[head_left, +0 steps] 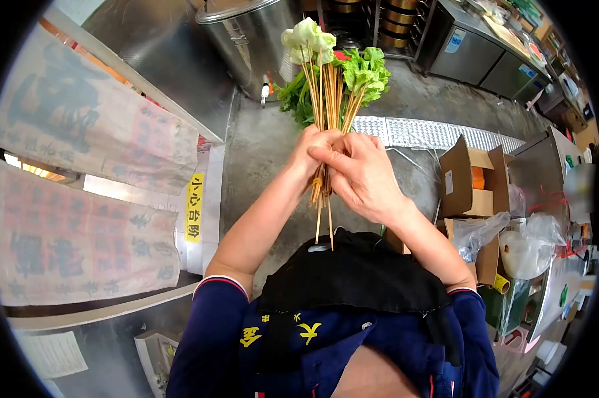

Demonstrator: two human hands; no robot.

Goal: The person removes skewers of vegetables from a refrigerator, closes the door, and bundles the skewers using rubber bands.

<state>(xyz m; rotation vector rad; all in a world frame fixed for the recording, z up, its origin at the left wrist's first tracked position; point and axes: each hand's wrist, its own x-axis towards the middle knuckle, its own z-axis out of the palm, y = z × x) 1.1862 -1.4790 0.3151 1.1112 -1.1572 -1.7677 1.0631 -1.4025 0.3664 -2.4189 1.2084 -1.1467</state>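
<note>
A bundle of thin wooden skewers [327, 93] stands upright in front of the chest, held in both hands. Pale cabbage leaves [309, 41] top it on the left, green lettuce [368, 71] on the right, and darker greens [297, 99] hang behind at the lower left. My left hand [318, 147] wraps round the skewers from the left. From the right, my right hand [364, 172] closes on them too, its thumb against the left hand. Below the hands the skewer ends stick out, with two longer than the others.
A steel pot [249, 46] with a tap stands at the back left. Printed curtains [80, 232] hang at left beside a yellow floor sign [194, 207]. Open cardboard boxes [465, 179] and plastic bags [531, 245] are at right. A metal floor grate [419, 133] crosses behind.
</note>
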